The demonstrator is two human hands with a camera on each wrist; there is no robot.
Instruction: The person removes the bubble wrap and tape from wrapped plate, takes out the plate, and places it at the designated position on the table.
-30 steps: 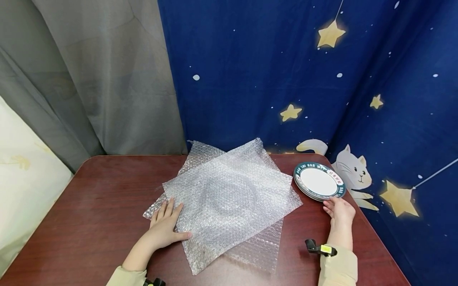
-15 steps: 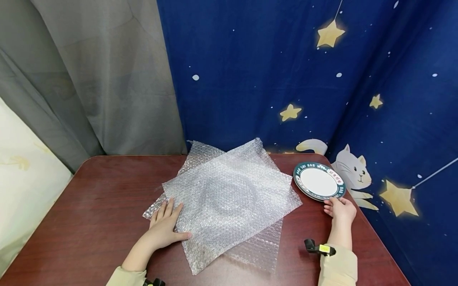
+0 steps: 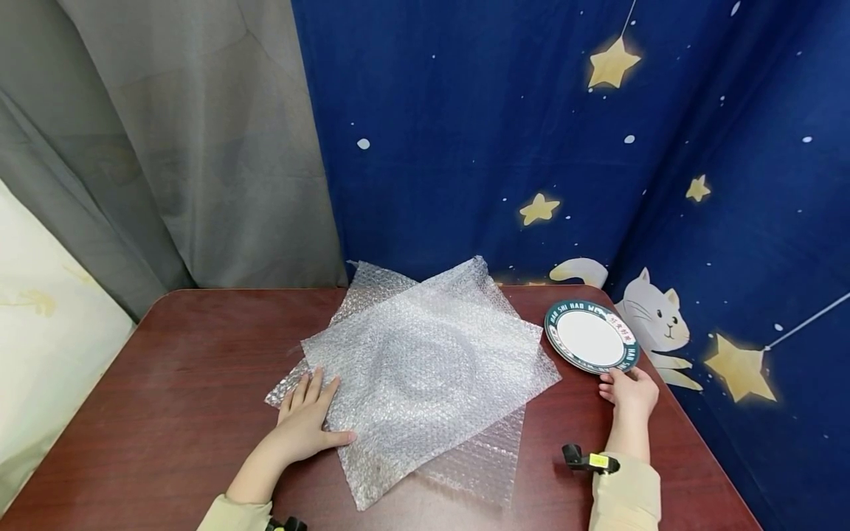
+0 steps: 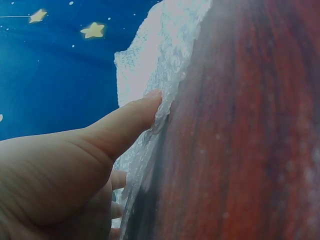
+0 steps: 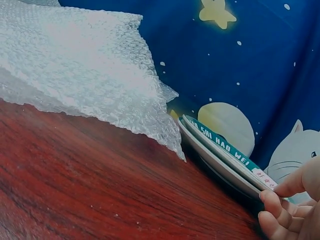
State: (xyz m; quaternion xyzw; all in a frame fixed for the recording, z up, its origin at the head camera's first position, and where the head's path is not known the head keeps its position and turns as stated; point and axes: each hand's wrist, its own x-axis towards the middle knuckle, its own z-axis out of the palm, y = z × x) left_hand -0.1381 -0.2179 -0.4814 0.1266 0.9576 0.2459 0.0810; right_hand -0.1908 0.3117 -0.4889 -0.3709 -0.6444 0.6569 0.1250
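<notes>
Sheets of bubble wrap [image 3: 425, 369] lie crossed over one another in the middle of the table, with a faint round shape showing through the top one. My left hand [image 3: 305, 424] rests with spread fingers on their left edge; in the left wrist view its thumb [image 4: 132, 117] touches the wrap's border. At the far right stand stacked plates [image 5: 220, 162], white with a green lettered rim. My right hand [image 3: 634, 392] pinches the near rim of the top plate [image 3: 591, 338], thumb above and fingers below. A narrow gap parts that plate from the one under it.
The reddish-brown wooden table [image 3: 199, 369] ends close to the right of the plates. Behind it hang a blue star-patterned curtain [image 3: 451, 147] and a grey curtain [image 3: 219, 147]. Black camera mounts [image 3: 591, 460] sit on the wrists.
My right hand and the top plate have shifted very slightly to the left. The left hand and the bubble wrap have stayed in place.
</notes>
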